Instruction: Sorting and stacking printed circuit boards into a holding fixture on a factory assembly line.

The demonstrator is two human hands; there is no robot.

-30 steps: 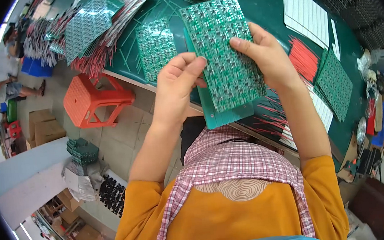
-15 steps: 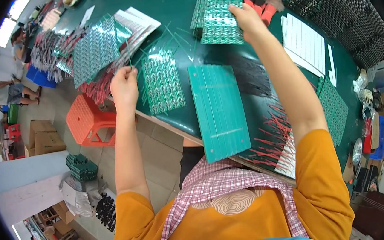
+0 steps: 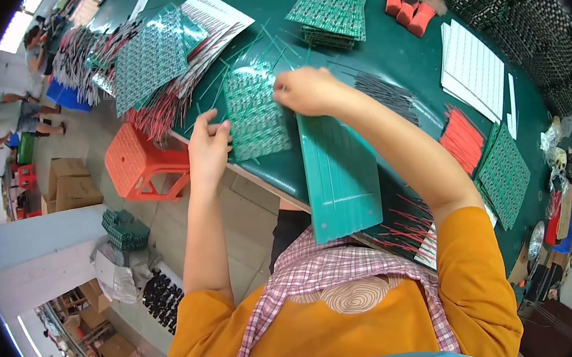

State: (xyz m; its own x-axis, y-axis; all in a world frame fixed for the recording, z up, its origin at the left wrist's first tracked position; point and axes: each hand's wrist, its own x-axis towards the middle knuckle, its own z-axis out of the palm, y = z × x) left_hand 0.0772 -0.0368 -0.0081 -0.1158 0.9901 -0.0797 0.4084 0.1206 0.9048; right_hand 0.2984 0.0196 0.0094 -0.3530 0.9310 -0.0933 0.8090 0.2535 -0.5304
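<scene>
A green circuit board panel lies flat near the table's front edge, dotted with rows of small parts. At its right edge, the bent fingers of my right hand are pinched together on the panel's border. My left hand is by the panel's left edge, thumb and fingers apart, with nothing visible between them. Below my right hand a grooved green plate juts over the table edge, its upper end partly hidden by that hand. Behind, a stack of circuit board panels sits on the table.
Thin green strips lie behind the panel. Red and grey wire bundles with a panel on top fill the left. Black wires, red wires and white sheets lie right. An orange stool stands at the table's left edge.
My right hand has left the back stack and come nearer, to the front panel's right edge. My left hand has let go of a thin green strip and opened beside the panel.
</scene>
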